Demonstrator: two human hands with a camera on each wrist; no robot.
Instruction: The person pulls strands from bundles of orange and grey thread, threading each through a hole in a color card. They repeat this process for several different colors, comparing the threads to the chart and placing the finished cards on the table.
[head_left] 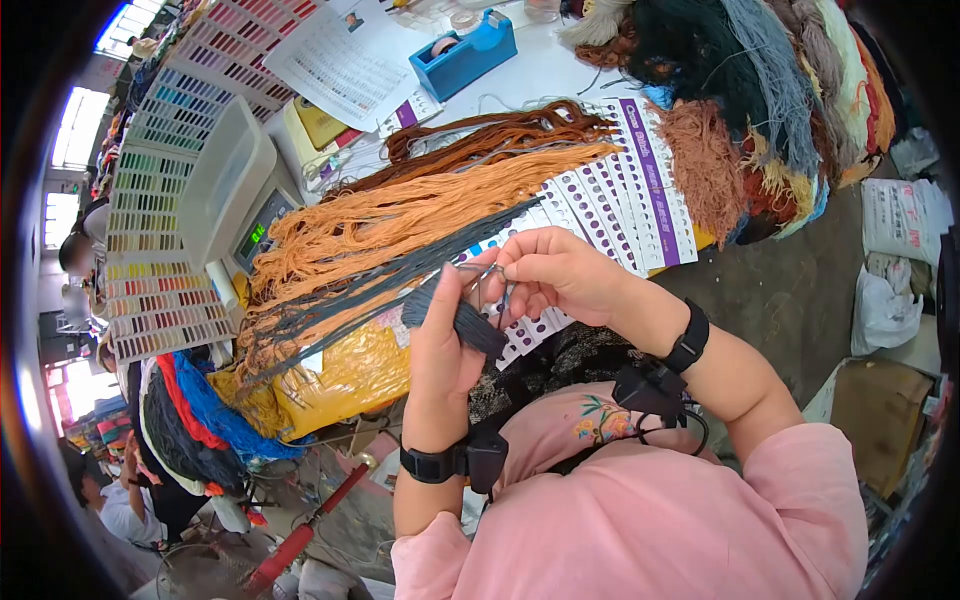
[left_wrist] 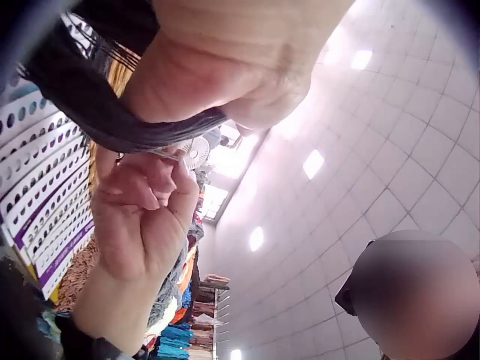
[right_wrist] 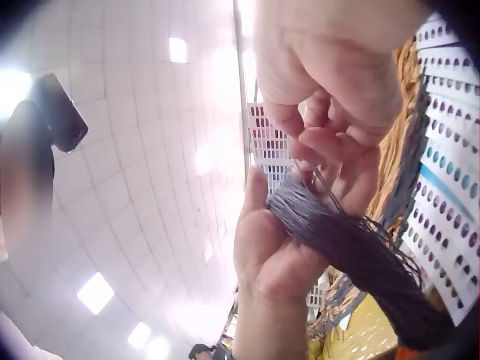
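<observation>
In the head view my left hand point(head_left: 440, 335) grips a folded skein of dark grey yarn point(head_left: 480, 330) across its palm, thumb up along the near side. My right hand point(head_left: 565, 275) is close against its top and pinches a few grey strands between thumb and fingertips. From the right wrist, the skein point(right_wrist: 337, 232) hangs out of the left palm point(right_wrist: 274, 262) with loose strands at its far side, and thin strands run up to the right fingers point(right_wrist: 322, 139). Behind both hands, long dark grey strands point(head_left: 390, 265) lie beside orange yarn point(head_left: 400, 205) on the table.
Punched sample cards point(head_left: 655, 190) fan out at the yarn's right end. A scale point(head_left: 240, 190), a blue tape dispenser point(head_left: 463, 55) and a printed sheet point(head_left: 345, 65) stand farther back. Big yarn hanks point(head_left: 770, 90) hang at the right, and colour cards point(head_left: 160, 210) line the left.
</observation>
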